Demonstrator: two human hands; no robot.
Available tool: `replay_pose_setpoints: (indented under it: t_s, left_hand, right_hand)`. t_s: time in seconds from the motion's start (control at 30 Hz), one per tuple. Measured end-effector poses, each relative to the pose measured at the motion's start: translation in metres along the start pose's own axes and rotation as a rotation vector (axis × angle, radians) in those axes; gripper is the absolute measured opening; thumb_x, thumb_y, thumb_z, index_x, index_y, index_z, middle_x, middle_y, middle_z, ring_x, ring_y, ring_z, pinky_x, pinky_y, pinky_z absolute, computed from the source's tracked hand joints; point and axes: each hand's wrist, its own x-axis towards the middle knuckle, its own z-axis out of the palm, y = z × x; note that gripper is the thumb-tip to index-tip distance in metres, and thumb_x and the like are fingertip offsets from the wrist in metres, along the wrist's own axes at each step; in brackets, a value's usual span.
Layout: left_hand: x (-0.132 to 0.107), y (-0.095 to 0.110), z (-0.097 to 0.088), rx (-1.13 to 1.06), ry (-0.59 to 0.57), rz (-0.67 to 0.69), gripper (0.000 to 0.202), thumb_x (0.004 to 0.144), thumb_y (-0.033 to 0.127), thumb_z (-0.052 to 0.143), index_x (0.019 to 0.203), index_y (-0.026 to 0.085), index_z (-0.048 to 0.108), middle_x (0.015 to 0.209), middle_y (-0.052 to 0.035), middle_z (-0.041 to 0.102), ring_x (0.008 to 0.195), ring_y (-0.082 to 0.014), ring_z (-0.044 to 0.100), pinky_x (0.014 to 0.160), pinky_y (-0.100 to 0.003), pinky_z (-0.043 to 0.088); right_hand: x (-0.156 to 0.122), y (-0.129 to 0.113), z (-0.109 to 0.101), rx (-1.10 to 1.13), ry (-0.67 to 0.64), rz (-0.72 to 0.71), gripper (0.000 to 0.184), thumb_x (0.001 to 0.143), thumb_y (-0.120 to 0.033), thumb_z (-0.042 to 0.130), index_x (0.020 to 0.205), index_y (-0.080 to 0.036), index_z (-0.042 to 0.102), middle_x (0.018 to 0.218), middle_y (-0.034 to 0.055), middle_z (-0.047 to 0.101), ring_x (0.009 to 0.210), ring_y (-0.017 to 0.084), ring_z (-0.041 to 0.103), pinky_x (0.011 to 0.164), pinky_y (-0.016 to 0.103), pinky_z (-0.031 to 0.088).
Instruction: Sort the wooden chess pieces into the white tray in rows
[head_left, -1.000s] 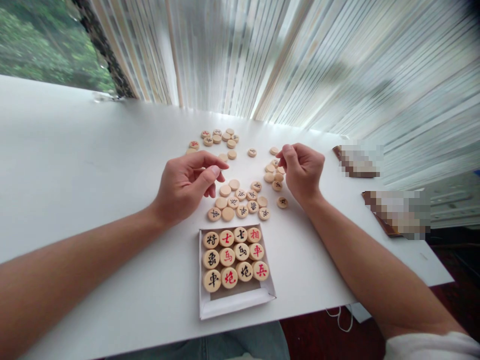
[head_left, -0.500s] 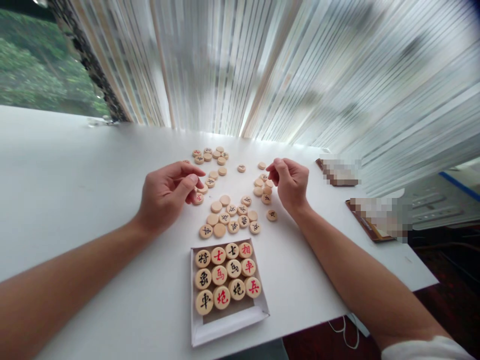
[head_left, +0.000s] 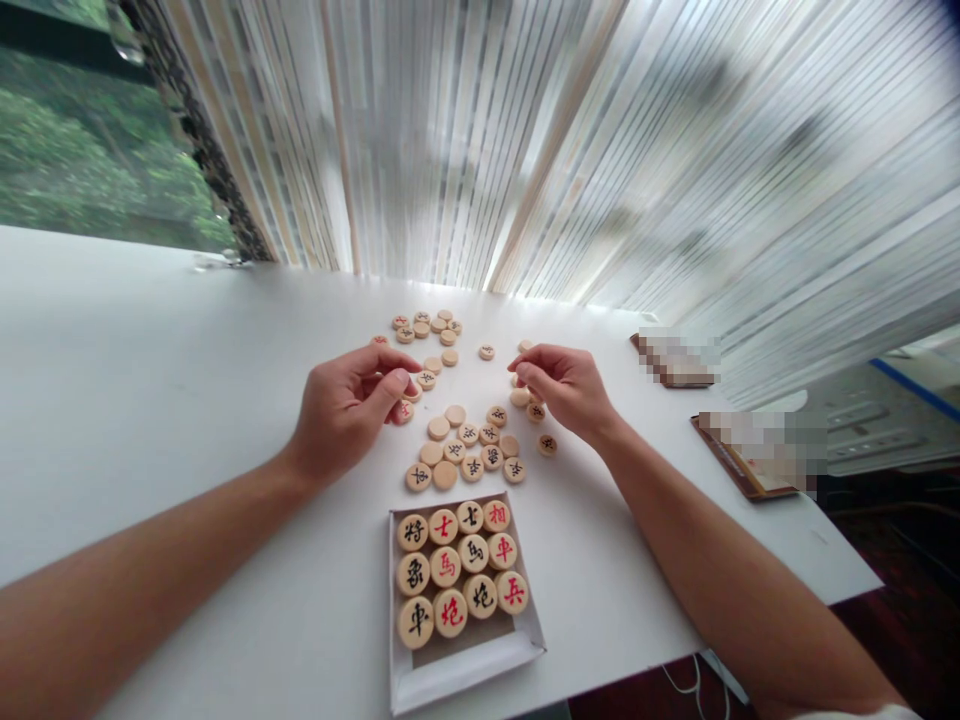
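Head view: flat, round wooden discs (head_left: 469, 445), pale and smooth with inked characters, lie scattered on the matte white table (head_left: 150, 400). The left hand (head_left: 349, 410) curls over a red-marked disc (head_left: 405, 411), thumb meeting forefinger. The right hand (head_left: 564, 385) pinches likewise above other discs. Whether either hand actually grips a disc, I cannot tell. Nearer, a shallow cardboard box (head_left: 465, 675) holds twelve discs.

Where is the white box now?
In the head view, the box sits bottom centre at the table's near edge, just below the loose pieces.

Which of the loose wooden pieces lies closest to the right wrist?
The lone black-marked piece, set apart right of the middle cluster, just below the right hand.
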Motion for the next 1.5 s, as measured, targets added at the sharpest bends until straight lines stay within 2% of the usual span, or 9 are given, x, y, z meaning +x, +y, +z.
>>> replay_pose_setpoints:
  t_s: [0.13, 0.3, 0.5, 0.73, 1.13, 1.2, 1.3, 1.4, 1.5]
  left_hand:
    - [0.000, 0.000, 0.000, 0.008, -0.004, -0.013, 0.011, 0.088, 0.021, 0.071, 0.091, 0.012, 0.076, 0.069, -0.0024, 0.072, 0.047, -0.0082, 0.062, 0.045, -0.017, 0.052]
    - [-0.001, 0.000, 0.001, 0.031, 0.006, -0.022, 0.011, 0.088, 0.020, 0.069, 0.091, 0.012, 0.076, 0.070, -0.0018, 0.072, 0.048, -0.0076, 0.062, 0.046, -0.017, 0.053]
    - [-0.001, 0.000, 0.001, 0.018, -0.008, -0.007, 0.011, 0.088, 0.020, 0.068, 0.088, 0.012, 0.075, 0.069, -0.0017, 0.071, 0.048, -0.0082, 0.063, 0.046, -0.017, 0.052]
    - [-0.001, -0.001, 0.002, 0.031, -0.003, -0.001, 0.010, 0.087, 0.019, 0.068, 0.087, 0.013, 0.076, 0.069, -0.0018, 0.071, 0.048, -0.0079, 0.062, 0.045, -0.017, 0.052]
    - [-0.001, -0.002, 0.002, 0.007, -0.019, -0.004, 0.010, 0.087, 0.018, 0.068, 0.087, 0.011, 0.075, 0.068, -0.0019, 0.071, 0.048, -0.0076, 0.062, 0.046, -0.016, 0.052]
    - [-0.001, -0.003, 0.003, 0.006, -0.023, -0.008, 0.010, 0.087, 0.018, 0.068, 0.087, 0.011, 0.075, 0.067, -0.0018, 0.070, 0.048, -0.0081, 0.062, 0.046, -0.017, 0.052]
    - [-0.003, -0.005, 0.004, 0.004, -0.041, -0.001, 0.012, 0.088, 0.020, 0.067, 0.088, 0.011, 0.075, 0.067, -0.0019, 0.069, 0.049, -0.0081, 0.062, 0.047, -0.018, 0.052]
    - [-0.004, -0.008, 0.004, 0.025, -0.078, 0.028, 0.014, 0.090, 0.022, 0.065, 0.089, 0.012, 0.074, 0.070, -0.0025, 0.071, 0.050, -0.0082, 0.061, 0.049, -0.019, 0.052]
    - [-0.005, -0.011, 0.004, 0.062, -0.115, 0.042, 0.016, 0.092, 0.024, 0.063, 0.092, 0.013, 0.074, 0.072, -0.0027, 0.072, 0.052, -0.0082, 0.062, 0.050, -0.019, 0.051]
  right_hand:
    - [-0.003, -0.007, -0.006, -0.079, -0.220, -0.016, 0.022, 0.080, -0.017, 0.071, 0.097, -0.017, 0.084, 0.089, 0.0052, 0.076, 0.059, 0.009, 0.055, 0.052, 0.023, 0.042]
    - [-0.003, -0.015, -0.014, -0.266, -0.477, -0.096, 0.028, 0.086, -0.020, 0.072, 0.110, -0.013, 0.084, 0.104, 0.0095, 0.075, 0.061, 0.009, 0.057, 0.055, 0.025, 0.045]
    - [-0.004, -0.020, -0.015, -0.381, -0.532, -0.150, 0.025, 0.094, -0.028, 0.071, 0.110, -0.015, 0.085, 0.101, 0.0102, 0.077, 0.065, 0.013, 0.060, 0.062, 0.028, 0.048]
    - [-0.004, -0.027, -0.014, -0.471, -0.545, -0.156, 0.015, 0.093, -0.023, 0.072, 0.100, -0.014, 0.082, 0.089, 0.0070, 0.073, 0.067, 0.014, 0.060, 0.066, 0.028, 0.047]
    - [-0.006, -0.017, -0.011, -0.502, -0.483, -0.225, 0.013, 0.093, -0.020, 0.073, 0.101, -0.015, 0.083, 0.087, 0.0064, 0.072, 0.068, 0.015, 0.065, 0.065, 0.027, 0.051]
    - [-0.007, -0.014, -0.010, -0.482, -0.421, -0.250, 0.014, 0.095, -0.022, 0.071, 0.099, -0.016, 0.083, 0.086, 0.0064, 0.074, 0.065, 0.015, 0.065, 0.062, 0.028, 0.052]
    - [-0.009, -0.012, -0.003, -0.422, -0.230, -0.230, 0.015, 0.094, -0.028, 0.074, 0.100, -0.018, 0.083, 0.087, 0.0068, 0.078, 0.064, 0.017, 0.066, 0.062, 0.031, 0.055]
    - [-0.017, -0.013, 0.012, -0.239, -0.028, -0.092, 0.022, 0.093, -0.036, 0.078, 0.107, -0.020, 0.083, 0.098, 0.0096, 0.081, 0.079, 0.022, 0.076, 0.073, 0.036, 0.063]
    - [-0.029, -0.019, 0.027, -0.071, 0.008, 0.013, 0.029, 0.092, -0.039, 0.080, 0.113, -0.020, 0.083, 0.103, 0.0106, 0.083, 0.085, 0.024, 0.082, 0.076, 0.036, 0.068]
